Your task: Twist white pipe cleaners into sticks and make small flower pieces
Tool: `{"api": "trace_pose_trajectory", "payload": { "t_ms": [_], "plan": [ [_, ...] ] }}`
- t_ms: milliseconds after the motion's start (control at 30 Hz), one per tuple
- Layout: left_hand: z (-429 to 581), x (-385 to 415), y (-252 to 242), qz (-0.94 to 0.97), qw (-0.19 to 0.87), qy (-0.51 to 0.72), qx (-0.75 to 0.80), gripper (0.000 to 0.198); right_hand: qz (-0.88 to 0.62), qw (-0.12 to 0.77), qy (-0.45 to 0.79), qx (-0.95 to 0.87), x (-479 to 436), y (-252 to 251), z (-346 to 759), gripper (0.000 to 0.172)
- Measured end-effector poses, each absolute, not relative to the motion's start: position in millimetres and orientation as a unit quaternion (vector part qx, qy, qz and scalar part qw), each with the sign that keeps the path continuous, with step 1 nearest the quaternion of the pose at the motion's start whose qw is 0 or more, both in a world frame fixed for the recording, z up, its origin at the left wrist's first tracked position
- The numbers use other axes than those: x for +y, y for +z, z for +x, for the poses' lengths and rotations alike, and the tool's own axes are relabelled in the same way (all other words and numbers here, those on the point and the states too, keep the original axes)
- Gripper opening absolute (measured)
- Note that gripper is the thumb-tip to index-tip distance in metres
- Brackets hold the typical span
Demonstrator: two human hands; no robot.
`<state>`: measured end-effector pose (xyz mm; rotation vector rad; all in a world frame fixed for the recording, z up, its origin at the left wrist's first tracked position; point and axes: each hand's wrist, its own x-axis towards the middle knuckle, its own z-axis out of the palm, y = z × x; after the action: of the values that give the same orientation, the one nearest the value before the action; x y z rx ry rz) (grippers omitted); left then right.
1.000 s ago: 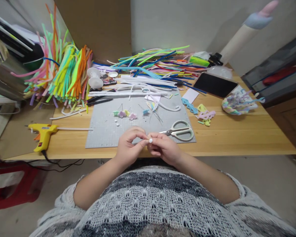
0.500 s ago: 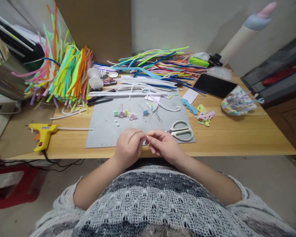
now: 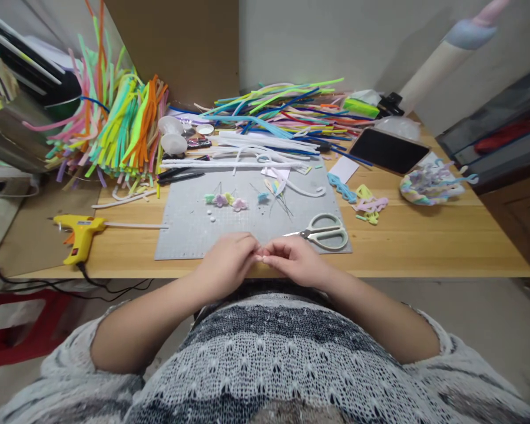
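Note:
My left hand [image 3: 230, 262] and my right hand [image 3: 295, 259] meet at the fingertips over the front edge of the grey cutting mat [image 3: 189, 241]. Both are closed in a pinch; whatever lies between the fingers is too small to make out. Beside my right hand rest the white-handled scissors [image 3: 327, 231], blades toward the hands. Further back on the mat sit small pastel flowers [image 3: 221, 200] on wire stems and a blue flower [image 3: 262, 197]. Two small white bits [image 3: 211, 216] lie in front of the pastel flowers.
A yellow glue gun [image 3: 82, 232] lies at the left with its cord hanging over the edge. Pipe cleaners [image 3: 128, 123] stand bundled behind it, and more [image 3: 282, 112] are heaped at the back. A phone [image 3: 388, 150] and a pastel woven basket-like piece [image 3: 426, 185] are at the right.
My joined hands have shifted slightly down toward the table edge, and my left forearm has swung outward to the left. More of the scissor blades now shows.

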<state>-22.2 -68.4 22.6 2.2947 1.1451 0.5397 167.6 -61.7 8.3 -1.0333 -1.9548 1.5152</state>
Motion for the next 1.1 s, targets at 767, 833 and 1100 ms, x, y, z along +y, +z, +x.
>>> {"api": "trace_pose_trajectory", "payload": {
  "t_ms": [767,833,1100],
  "plan": [
    [-22,-78,18,0.811,0.356,0.286,0.367,0.008,-0.364,0.25,0.62,-0.649,-73,12,167,0.013],
    [-21,-79,15,0.72,0.47,0.274,0.431,0.011,-0.337,0.277,0.459,-0.774,-73,7,169,0.012],
    [-23,-79,15,0.564,0.64,0.325,0.409,0.023,-0.365,0.332,0.53,-0.689,-69,8,170,0.01]
  ]
}}
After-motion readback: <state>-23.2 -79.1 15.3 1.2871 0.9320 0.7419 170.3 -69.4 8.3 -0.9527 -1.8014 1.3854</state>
